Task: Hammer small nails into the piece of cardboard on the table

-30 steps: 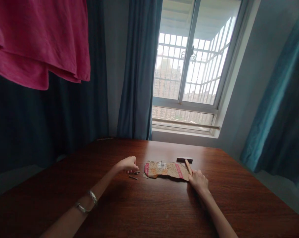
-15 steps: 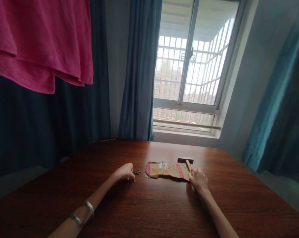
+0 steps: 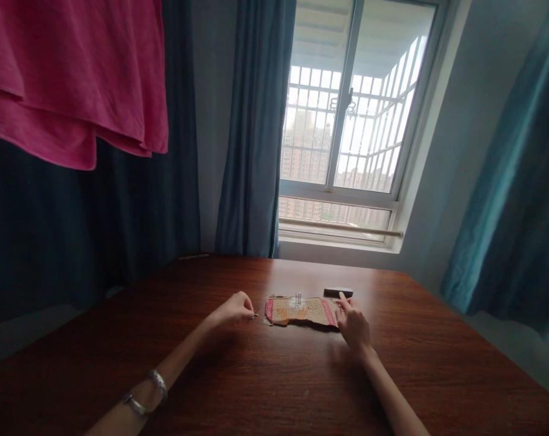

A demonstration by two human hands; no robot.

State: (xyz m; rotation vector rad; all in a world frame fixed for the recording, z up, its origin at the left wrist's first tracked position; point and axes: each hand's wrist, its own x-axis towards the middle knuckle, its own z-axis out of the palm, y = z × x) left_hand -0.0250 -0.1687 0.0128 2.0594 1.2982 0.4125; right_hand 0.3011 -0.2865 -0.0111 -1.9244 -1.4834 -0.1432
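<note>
My left hand (image 3: 234, 307) is closed in a pinch over the table, just left of a worn patterned board (image 3: 313, 310) with pink bands. A thin nail (image 3: 256, 315) shows at its fingertips; the loose nails near it are mostly covered by the hand. Several slim nails (image 3: 298, 298) stand upright near the board's back edge, on a pale, shiny patch. My right hand (image 3: 354, 325) is wrapped round the handle of a hammer (image 3: 338, 292), forefinger stretched along it. The hammer's dark head lies behind the board's right end.
The brown wooden table (image 3: 265, 381) reaches back to a window (image 3: 342, 121) with bars outside. Blue curtains (image 3: 256, 133) hang on both sides. A pink cloth (image 3: 79, 79) hangs at the upper left.
My left hand has shifted slightly right and up towards the board, over the loose nails. My right hand has slid forward and left along the hammer handle, closer to its head.
</note>
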